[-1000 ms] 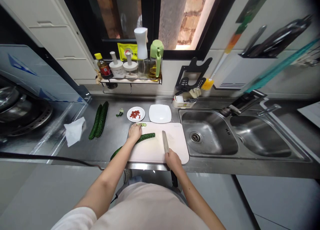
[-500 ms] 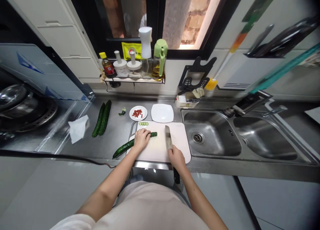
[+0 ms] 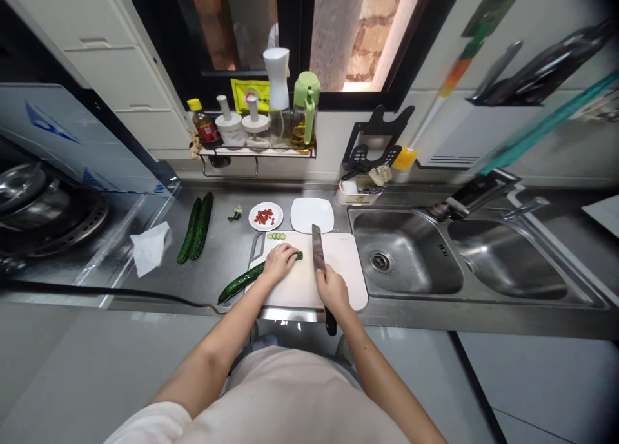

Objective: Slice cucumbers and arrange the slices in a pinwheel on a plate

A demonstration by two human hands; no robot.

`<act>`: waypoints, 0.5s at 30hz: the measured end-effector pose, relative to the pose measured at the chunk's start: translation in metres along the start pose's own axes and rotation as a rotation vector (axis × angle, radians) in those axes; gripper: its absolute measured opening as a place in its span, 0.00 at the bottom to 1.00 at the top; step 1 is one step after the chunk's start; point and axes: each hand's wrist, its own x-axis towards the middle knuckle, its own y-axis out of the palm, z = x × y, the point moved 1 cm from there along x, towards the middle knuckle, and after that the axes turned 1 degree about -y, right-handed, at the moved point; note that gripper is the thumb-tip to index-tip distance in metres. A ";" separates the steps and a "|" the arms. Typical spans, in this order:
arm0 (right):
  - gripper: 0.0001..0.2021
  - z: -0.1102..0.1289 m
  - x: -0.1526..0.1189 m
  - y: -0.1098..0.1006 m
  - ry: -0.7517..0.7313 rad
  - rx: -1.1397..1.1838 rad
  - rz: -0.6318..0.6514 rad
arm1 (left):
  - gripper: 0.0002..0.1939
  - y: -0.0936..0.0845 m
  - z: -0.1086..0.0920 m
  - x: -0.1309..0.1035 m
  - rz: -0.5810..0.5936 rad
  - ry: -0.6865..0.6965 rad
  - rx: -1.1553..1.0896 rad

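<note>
A dark green cucumber (image 3: 240,283) lies slantwise over the left part of the white cutting board (image 3: 349,263), its tail reaching past the board's edge. My left hand (image 3: 279,262) is closed over it near the right end, and a short stub shows beyond my fingers. In my right hand (image 3: 333,288) is a kitchen knife (image 3: 318,249), gripped at the handle, its broad blade pointing away from me. The blade is a little to the right of the cucumber's cut end, not touching it. Several thin cucumber slices (image 3: 276,236) lie in a row at the board's far left.
Behind the board are a plate of red pieces (image 3: 279,225) and a white square plate (image 3: 300,213). Two whole cucumbers (image 3: 196,228), trimmings (image 3: 235,214) and a white paper (image 3: 149,247) lie left. A double sink (image 3: 411,289) is right; a condiment rack (image 3: 285,153) hangs behind.
The knife in my right hand has moved left, closer to the cucumber's cut end. My left hand has slid slightly right along the cucumber, leaving a shorter stub showing.
</note>
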 end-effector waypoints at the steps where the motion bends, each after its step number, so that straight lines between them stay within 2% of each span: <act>1: 0.17 0.002 0.003 0.003 0.004 -0.013 0.013 | 0.14 0.001 0.000 0.001 0.011 0.008 -0.005; 6: 0.17 0.007 0.017 0.016 0.021 -0.043 0.069 | 0.14 0.005 0.002 0.005 0.066 0.034 -0.023; 15: 0.17 0.017 0.030 0.027 -0.007 -0.022 0.077 | 0.14 0.010 0.006 0.004 0.074 0.031 -0.012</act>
